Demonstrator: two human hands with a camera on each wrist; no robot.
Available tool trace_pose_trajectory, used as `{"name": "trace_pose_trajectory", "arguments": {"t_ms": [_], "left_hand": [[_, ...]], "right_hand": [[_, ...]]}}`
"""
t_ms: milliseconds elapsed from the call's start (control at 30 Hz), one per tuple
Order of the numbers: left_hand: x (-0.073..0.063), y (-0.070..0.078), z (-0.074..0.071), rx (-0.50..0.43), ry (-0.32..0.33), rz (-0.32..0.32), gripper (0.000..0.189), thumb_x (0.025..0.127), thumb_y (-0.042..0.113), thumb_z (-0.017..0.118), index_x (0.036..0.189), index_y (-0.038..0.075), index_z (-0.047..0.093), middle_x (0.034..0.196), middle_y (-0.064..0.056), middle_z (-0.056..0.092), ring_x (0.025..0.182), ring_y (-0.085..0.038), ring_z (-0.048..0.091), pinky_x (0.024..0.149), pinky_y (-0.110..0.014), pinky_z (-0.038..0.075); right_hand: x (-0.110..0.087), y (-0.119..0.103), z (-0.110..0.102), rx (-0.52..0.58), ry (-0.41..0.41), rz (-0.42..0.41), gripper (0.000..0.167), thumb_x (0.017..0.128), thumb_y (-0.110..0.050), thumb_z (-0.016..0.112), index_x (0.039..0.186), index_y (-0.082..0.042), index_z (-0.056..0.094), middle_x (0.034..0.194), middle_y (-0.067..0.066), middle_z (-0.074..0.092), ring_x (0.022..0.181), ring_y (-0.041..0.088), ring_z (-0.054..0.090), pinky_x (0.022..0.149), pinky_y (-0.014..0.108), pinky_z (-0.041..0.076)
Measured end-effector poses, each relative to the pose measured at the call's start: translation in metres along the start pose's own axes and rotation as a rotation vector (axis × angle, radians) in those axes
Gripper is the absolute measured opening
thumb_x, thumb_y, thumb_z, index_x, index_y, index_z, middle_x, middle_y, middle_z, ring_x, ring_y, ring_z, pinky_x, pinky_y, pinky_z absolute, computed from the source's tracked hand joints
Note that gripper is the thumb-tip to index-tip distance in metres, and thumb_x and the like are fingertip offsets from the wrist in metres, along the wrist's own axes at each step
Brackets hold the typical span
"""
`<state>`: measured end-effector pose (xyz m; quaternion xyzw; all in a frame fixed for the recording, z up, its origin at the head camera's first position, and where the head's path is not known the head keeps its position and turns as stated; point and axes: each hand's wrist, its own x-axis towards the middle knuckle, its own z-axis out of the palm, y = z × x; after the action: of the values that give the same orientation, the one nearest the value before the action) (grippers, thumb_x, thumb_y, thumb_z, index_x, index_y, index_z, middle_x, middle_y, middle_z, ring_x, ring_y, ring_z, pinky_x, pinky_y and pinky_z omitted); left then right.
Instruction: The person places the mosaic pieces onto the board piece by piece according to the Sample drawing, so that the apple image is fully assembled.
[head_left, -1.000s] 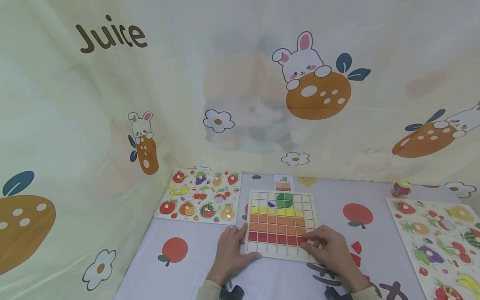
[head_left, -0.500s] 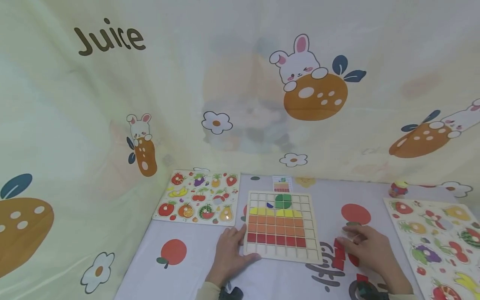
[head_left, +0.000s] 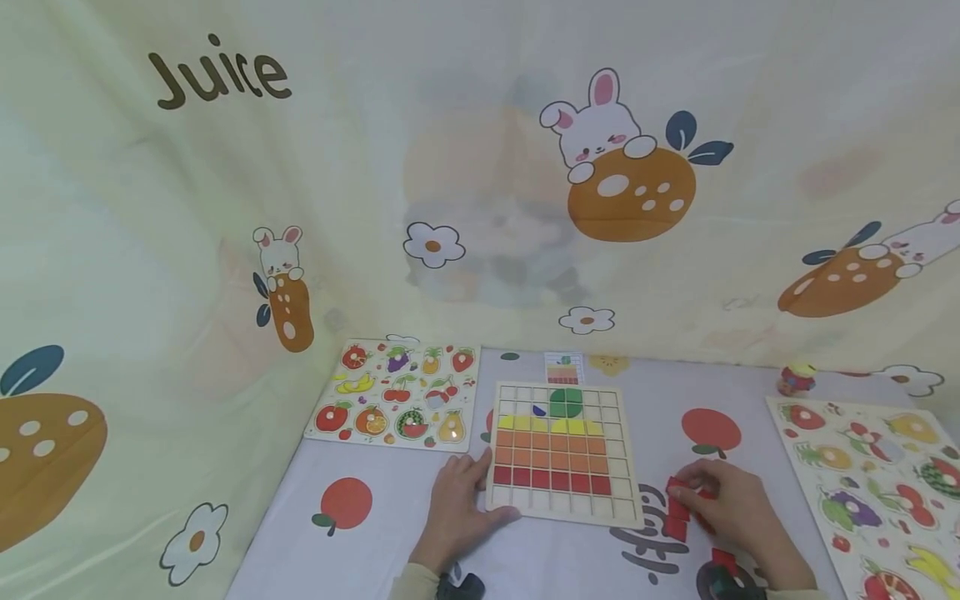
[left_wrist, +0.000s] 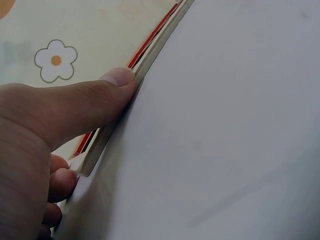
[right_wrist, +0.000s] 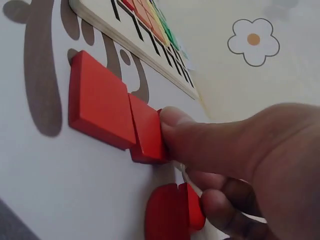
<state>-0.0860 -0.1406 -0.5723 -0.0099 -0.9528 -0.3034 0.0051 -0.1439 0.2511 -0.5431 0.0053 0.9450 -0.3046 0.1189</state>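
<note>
My left hand holds the near left corner of a wooden grid board, with the thumb along its front edge and the fingers at its left side. Red, orange, yellow and green pieces fill part of the grid, and a small blue piece lies at an angle near the green ones. Right of the board, my right hand pinches a red tile at the far end of a short line of red square tiles. The held tile is mostly hidden by my thumb. Rounded red pieces lie under my curled fingers.
A fruit puzzle board lies at the back left, another at the right. Behind the grid board is a small pattern card. A little figurine stands at the back right. Another red tile lies near my right wrist.
My right hand has left the board's right side and moved right to the loose red tiles, where its fingers have closed. My left hand stays at the board's corner.
</note>
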Motion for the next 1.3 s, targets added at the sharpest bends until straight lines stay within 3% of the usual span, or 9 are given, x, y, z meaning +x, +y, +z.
{"name": "trace_pose_trajectory", "arguments": {"t_ms": [133,267,367,467,733,867,1000,1167,1300], "left_hand": [[0.000,0.001,0.001,0.005,-0.001,0.004,0.098,0.074,0.062,0.089,0.156,0.018,0.056,0.094,0.015,0.050,0.095,-0.006,0.039,0.081,-0.028,0.038],[0.001,0.002,0.001,0.001,-0.004,0.002,0.098,0.075,0.062,0.089,0.156,0.018,0.055,0.094,0.015,0.050,0.095,-0.006,0.038,0.080,-0.028,0.037],[0.000,0.001,0.001,0.000,-0.005,0.003,0.099,0.075,0.062,0.089,0.156,0.018,0.055,0.094,0.015,0.050,0.094,-0.006,0.038,0.080,-0.028,0.037],[0.000,0.001,0.001,0.002,-0.002,0.008,0.099,0.074,0.063,0.089,0.156,0.018,0.055,0.093,0.015,0.050,0.094,-0.006,0.039,0.080,-0.028,0.037],[0.000,0.000,0.002,0.009,0.004,0.003,0.099,0.074,0.062,0.090,0.156,0.018,0.055,0.092,0.015,0.048,0.093,-0.005,0.038,0.079,-0.028,0.037],[0.000,0.001,0.002,0.003,0.000,0.001,0.099,0.074,0.061,0.090,0.156,0.017,0.055,0.092,0.014,0.048,0.093,-0.005,0.038,0.079,-0.028,0.037],[0.000,0.001,0.002,0.005,-0.006,0.003,0.099,0.075,0.061,0.090,0.156,0.018,0.055,0.093,0.014,0.048,0.094,-0.005,0.038,0.080,-0.028,0.037],[-0.001,0.001,0.000,0.012,-0.008,-0.004,0.099,0.074,0.062,0.089,0.156,0.019,0.055,0.092,0.014,0.048,0.093,-0.005,0.038,0.079,-0.028,0.036],[0.000,0.001,-0.001,0.001,-0.009,-0.003,0.099,0.074,0.062,0.089,0.156,0.019,0.055,0.093,0.014,0.048,0.094,-0.005,0.038,0.080,-0.028,0.037]], "right_hand": [[-0.002,0.000,0.001,0.024,0.014,-0.009,0.033,0.089,-0.028,0.086,0.109,-0.006,0.073,0.084,0.002,0.067,0.076,0.019,0.056,0.058,0.028,0.046],[-0.001,0.009,0.006,0.034,0.119,-0.051,0.028,0.092,-0.021,0.083,0.111,-0.006,0.069,0.085,0.003,0.068,0.074,0.019,0.057,0.057,0.025,0.045],[0.002,0.016,0.008,0.062,0.186,-0.022,0.033,0.098,-0.027,0.077,0.122,-0.007,0.066,0.093,0.007,0.072,0.077,0.020,0.058,0.058,0.025,0.046],[0.004,0.020,0.006,0.097,0.186,0.032,0.048,0.101,-0.042,0.072,0.132,-0.007,0.063,0.103,0.012,0.074,0.080,0.020,0.061,0.060,0.026,0.048],[0.007,0.022,0.000,0.077,0.111,0.065,0.062,0.094,-0.057,0.075,0.132,-0.007,0.073,0.096,0.005,0.074,0.084,0.021,0.060,0.065,0.029,0.047],[0.005,0.024,-0.009,0.046,0.068,0.081,0.073,0.093,-0.061,0.074,0.139,-0.005,0.068,0.102,0.009,0.073,0.088,0.023,0.060,0.067,0.031,0.049],[0.001,0.033,-0.024,-0.002,-0.009,0.104,0.081,0.087,-0.065,0.077,0.137,-0.003,0.066,0.109,0.016,0.072,0.091,0.024,0.061,0.071,0.035,0.052],[-0.002,0.038,-0.030,-0.010,-0.115,0.087,0.071,0.080,-0.061,0.087,0.121,-0.004,0.072,0.108,0.013,0.074,0.088,0.020,0.063,0.076,0.036,0.054],[-0.004,0.034,-0.027,0.001,-0.126,0.074,0.052,0.083,-0.048,0.089,0.108,-0.005,0.073,0.092,0.003,0.073,0.080,0.016,0.061,0.073,0.035,0.054]]}}
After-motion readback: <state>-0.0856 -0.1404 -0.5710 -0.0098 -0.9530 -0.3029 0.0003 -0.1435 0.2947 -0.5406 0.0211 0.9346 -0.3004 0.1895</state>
